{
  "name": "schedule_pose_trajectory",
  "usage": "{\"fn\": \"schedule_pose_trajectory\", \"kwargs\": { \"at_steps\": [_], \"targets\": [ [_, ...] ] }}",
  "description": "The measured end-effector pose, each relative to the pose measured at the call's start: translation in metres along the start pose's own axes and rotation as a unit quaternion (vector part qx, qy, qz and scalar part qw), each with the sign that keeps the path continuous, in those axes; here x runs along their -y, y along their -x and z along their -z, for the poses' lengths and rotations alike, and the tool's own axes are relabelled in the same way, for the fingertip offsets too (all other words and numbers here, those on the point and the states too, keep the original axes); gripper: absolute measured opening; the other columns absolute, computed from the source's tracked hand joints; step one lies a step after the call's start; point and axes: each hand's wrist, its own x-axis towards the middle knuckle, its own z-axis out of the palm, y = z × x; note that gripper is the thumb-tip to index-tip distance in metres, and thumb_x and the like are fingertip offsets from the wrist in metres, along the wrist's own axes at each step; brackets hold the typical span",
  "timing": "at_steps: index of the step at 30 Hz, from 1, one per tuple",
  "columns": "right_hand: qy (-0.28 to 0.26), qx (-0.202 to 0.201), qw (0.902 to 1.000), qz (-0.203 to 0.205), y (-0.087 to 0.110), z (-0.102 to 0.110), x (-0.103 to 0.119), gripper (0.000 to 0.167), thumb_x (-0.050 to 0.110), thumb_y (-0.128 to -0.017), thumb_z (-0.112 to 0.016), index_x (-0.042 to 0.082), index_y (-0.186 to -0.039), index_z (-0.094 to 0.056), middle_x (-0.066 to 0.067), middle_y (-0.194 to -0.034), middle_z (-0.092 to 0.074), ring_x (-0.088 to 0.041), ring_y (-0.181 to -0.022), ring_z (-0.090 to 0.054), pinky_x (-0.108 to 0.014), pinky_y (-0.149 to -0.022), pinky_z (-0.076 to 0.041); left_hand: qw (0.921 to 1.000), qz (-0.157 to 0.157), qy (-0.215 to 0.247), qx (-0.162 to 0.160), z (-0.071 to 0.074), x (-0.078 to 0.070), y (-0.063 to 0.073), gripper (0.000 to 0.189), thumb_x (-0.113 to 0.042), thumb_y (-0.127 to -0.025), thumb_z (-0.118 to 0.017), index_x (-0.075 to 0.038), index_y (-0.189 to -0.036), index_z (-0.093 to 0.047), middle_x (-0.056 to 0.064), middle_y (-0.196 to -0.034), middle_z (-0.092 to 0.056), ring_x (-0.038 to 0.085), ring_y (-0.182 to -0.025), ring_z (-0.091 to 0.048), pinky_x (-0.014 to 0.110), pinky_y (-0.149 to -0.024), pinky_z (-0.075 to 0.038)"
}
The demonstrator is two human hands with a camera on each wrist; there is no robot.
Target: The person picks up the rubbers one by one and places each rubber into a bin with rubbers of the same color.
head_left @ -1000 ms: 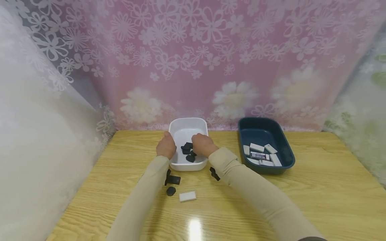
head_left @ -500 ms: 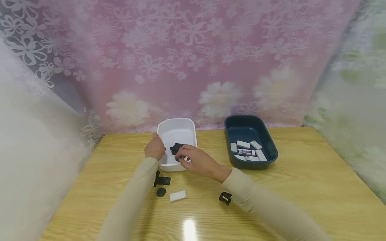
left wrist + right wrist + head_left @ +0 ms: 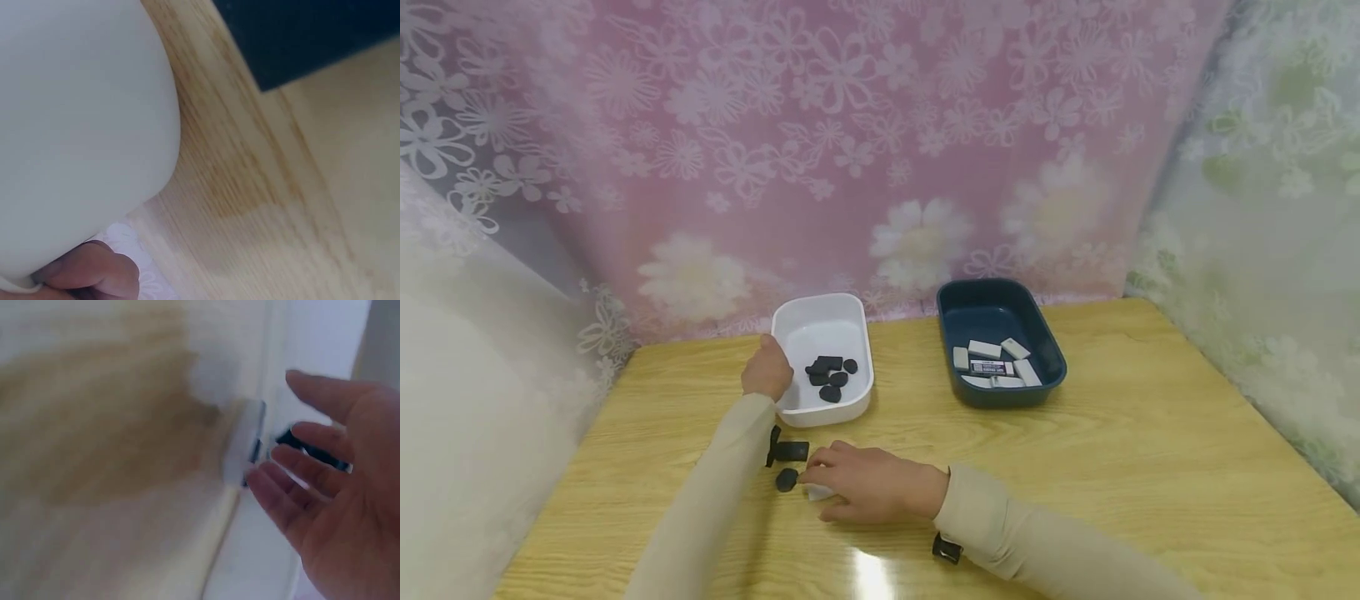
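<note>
In the head view my left hand (image 3: pixel 767 368) grips the left rim of the white bin (image 3: pixel 859 400). The left wrist view shows its thumb and finger (image 3: pixel 94 272) pinching the bin's edge. Several small black pieces (image 3: pixel 830 393) lie inside. My right hand (image 3: pixel 872 483) is over a white eraser-like block (image 3: pixel 820 492) on the table and partly hides it. Its fingers look spread and relaxed in the right wrist view, with a blurred pale block near the fingertips. A black many-sided lump (image 3: pixel 787 479) lies just left of that hand.
At the back right stands a dark blue bin (image 3: pixel 992 312) with several white blocks, one bearing a printed label. A black rectangular block (image 3: pixel 792 451) lies in front of the white bin. Behind the wooden table (image 3: pixel 1112 433) hangs a pink flowered curtain (image 3: pixel 760 167).
My right hand has come out of the white bin and moved towards me, to the white block. My left hand stays on the rim. The head view has shifted to the right.
</note>
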Motion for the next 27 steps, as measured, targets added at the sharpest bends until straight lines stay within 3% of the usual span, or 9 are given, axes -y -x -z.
{"fn": "schedule_pose_trajectory", "kwargs": {
  "at_steps": [2, 7, 15, 21, 27],
  "targets": [
    [0.029, -0.001, 0.9995, 0.007, -0.003, -0.005, 0.003, 0.042, 0.036, -0.093, -0.061, 0.02, -0.131, -0.055, 0.005, -0.125, -0.051, -0.009, -0.109, -0.047, -0.019, -0.088, -0.04, 1.0, 0.004, 0.001, 0.001, 0.0, 0.0, -0.002, 0.045, -0.008, -0.091, -0.055, 0.007, -0.127, -0.031, 0.024, -0.093, -0.061, 0.037, -0.083, -0.063, 0.047, -0.069, -0.051],
    [0.101, -0.05, 0.9934, 0.022, -0.005, -0.013, 0.005, 0.024, 0.026, -0.091, -0.065, 0.022, -0.115, -0.065, 0.006, -0.11, -0.057, -0.009, -0.096, -0.05, -0.018, -0.081, -0.04, 0.9999, 0.007, -0.005, 0.008, 0.0, -0.001, -0.004, 0.045, -0.009, -0.092, -0.054, 0.008, -0.127, -0.031, 0.024, -0.093, -0.062, 0.036, -0.082, -0.063, 0.046, -0.069, -0.052],
    [0.042, -0.108, 0.9931, 0.018, -0.005, -0.015, 0.001, 0.016, 0.015, -0.09, -0.067, 0.023, -0.103, -0.071, 0.007, -0.097, -0.061, -0.008, -0.084, -0.052, -0.015, -0.074, -0.04, 0.9998, 0.014, -0.005, 0.011, 0.002, -0.002, -0.004, 0.049, -0.009, -0.093, -0.055, 0.007, -0.13, -0.029, 0.024, -0.093, -0.062, 0.035, -0.081, -0.063, 0.045, -0.068, -0.052],
    [0.03, -0.088, 0.9956, 0.011, -0.006, -0.013, -0.001, 0.017, 0.017, -0.089, -0.068, 0.024, -0.104, -0.07, 0.008, -0.096, -0.06, -0.008, -0.081, -0.051, -0.016, -0.072, -0.039, 0.9998, 0.014, 0.003, 0.013, 0.003, -0.003, -0.001, 0.05, -0.008, -0.092, -0.056, 0.007, -0.131, -0.028, 0.024, -0.094, -0.062, 0.036, -0.082, -0.063, 0.045, -0.069, -0.052],
    [0.018, -0.069, 0.9972, 0.024, -0.007, -0.014, -0.005, 0.019, 0.016, -0.091, -0.064, 0.024, -0.108, -0.068, 0.008, -0.101, -0.06, -0.007, -0.086, -0.051, -0.016, -0.077, -0.04, 0.9998, 0.016, -0.001, 0.011, 0.002, -0.003, 0.0, 0.049, -0.008, -0.092, -0.055, 0.007, -0.13, -0.029, 0.023, -0.092, -0.062, 0.035, -0.081, -0.063, 0.044, -0.069, -0.052]
  ]
}}
